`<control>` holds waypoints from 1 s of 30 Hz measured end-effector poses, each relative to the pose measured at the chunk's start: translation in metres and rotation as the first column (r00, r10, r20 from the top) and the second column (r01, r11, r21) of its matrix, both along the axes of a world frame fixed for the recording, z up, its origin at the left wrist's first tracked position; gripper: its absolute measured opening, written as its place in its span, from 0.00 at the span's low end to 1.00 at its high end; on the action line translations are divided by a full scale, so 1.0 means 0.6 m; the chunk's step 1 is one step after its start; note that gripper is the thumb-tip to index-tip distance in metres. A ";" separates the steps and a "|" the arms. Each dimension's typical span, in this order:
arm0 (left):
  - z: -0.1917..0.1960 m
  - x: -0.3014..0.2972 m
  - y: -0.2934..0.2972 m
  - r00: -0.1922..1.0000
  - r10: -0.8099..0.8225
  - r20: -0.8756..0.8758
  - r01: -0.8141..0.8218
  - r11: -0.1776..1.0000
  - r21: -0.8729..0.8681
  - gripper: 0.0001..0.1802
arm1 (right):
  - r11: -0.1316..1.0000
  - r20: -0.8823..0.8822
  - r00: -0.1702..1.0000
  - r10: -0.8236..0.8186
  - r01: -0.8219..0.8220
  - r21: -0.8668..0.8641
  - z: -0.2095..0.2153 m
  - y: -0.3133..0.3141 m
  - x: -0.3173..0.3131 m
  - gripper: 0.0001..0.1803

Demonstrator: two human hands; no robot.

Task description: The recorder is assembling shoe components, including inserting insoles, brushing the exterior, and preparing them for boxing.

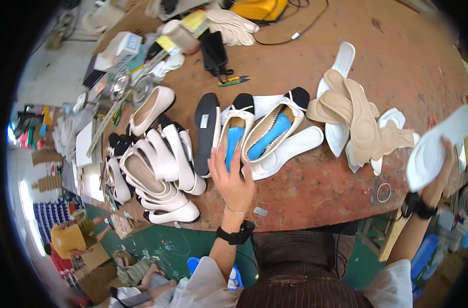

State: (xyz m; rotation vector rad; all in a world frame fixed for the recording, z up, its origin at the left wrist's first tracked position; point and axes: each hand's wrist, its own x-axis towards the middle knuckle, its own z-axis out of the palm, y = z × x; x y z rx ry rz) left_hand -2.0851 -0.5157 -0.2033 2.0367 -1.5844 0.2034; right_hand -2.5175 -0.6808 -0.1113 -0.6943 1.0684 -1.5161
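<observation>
Head view, the only view supplied: the left hand (pixel 231 186) was found reaching over the heel end of a pale flat shoe (pixel 249 121) with a black toe, its fingers somewhat spread; whether they gripped the shoe or merely rested on it could not be told. The right hand (pixel 445 160), out at the table's right edge, held a white insole (pixel 428 152). The shoe lay on the worktable (pixel 316 208) in front of the person, a blue insert (pixel 234 137) showing inside, with a second shoe (pixel 295 123) similarly fitted just beside it. In the inspector's judgement, the step in hand was the handling of insoles alongside open shoes, the held one being outside any shoe; the next move appeared to call for a steady shoe under the left hand and a light, flat hold on the insole in the right. A heap of beige insoles (pixel 361 110) lay between the second shoe and the right hand, and a cluster of pale shoes (pixel 159 172) lay to the left. As to limits, the left fingers covered the near shoe's heel, the insole masked part of the right hand's grip, and blur left it uncertain whether that hand held one piece or two overlapping; the lower layers of the heap were hidden
</observation>
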 end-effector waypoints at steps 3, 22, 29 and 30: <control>-0.008 0.051 0.022 0.988 0.127 0.082 -0.125 0.991 -0.038 0.25 | 0.997 0.039 0.997 0.072 -0.073 0.026 -0.033 0.119 0.011 0.37; 0.043 0.149 0.103 -0.003 -0.246 -0.969 -0.087 0.966 -0.244 0.22 | 0.982 0.464 0.881 0.091 -0.158 0.106 -0.172 0.505 0.010 0.34; -0.046 0.027 0.259 -0.697 0.327 -0.638 0.414 0.910 0.014 0.24 | 0.910 0.136 0.900 0.415 -0.406 -0.088 -0.134 0.421 0.032 0.36; -0.072 0.022 0.256 -0.670 0.461 -0.582 0.468 0.871 0.151 0.25 | 0.875 0.053 0.875 0.482 -0.477 -0.085 -0.136 0.406 0.034 0.35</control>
